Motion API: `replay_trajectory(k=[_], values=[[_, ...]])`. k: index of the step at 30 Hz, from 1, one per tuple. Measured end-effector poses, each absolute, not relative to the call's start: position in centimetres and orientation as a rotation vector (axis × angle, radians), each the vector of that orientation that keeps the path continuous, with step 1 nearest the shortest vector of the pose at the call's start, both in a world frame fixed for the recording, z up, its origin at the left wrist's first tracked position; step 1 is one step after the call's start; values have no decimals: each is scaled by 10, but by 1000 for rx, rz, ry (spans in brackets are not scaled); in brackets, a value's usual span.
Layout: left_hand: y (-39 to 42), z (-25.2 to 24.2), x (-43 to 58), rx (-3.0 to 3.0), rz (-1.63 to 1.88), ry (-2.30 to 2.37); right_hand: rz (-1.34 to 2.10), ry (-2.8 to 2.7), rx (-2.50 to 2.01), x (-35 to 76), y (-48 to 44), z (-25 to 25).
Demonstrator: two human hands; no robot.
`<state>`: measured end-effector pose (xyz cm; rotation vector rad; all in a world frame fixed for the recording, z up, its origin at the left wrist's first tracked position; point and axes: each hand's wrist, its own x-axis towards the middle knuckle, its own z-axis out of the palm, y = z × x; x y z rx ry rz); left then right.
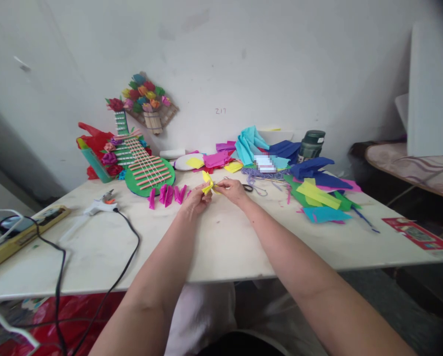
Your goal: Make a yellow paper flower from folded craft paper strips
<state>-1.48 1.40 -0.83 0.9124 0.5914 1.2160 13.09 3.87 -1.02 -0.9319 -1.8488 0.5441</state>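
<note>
Both my hands meet over the middle of the white table (221, 237). My left hand (196, 199) pinches a small folded yellow paper piece (207, 182). My right hand (233, 190) has its fingers closed on the other end of the same yellow piece. Just left of my hands lie several folded magenta paper pieces (168, 194). Scissors (251, 188) lie right behind my right hand.
A green paper guitar with sticks and paper flowers (143, 165) leans at the back left. A glue gun (101, 205) with a black cord lies left. Coloured paper sheets (310, 193) pile at the right, beside a dark flask (311, 144). A power strip (24, 232) sits far left.
</note>
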Motion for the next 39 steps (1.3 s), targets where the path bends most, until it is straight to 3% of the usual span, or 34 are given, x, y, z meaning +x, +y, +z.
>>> replay_trajectory(k=[10,16,26,34,39], values=[[19,-12,-17,881,1272,654,1038,-1681,-739,130,34,-5],[21,-14,-16,872,1299,662,958,-1707,-795,130,32,-2],[18,-13,-12,800,1275,667,1180,-1558,-772,125,27,1],[19,-12,-9,847,1312,732,961,-1626,-987,125,26,4],[20,-15,-4,967,1391,828,340,-1747,-1335,117,21,3]])
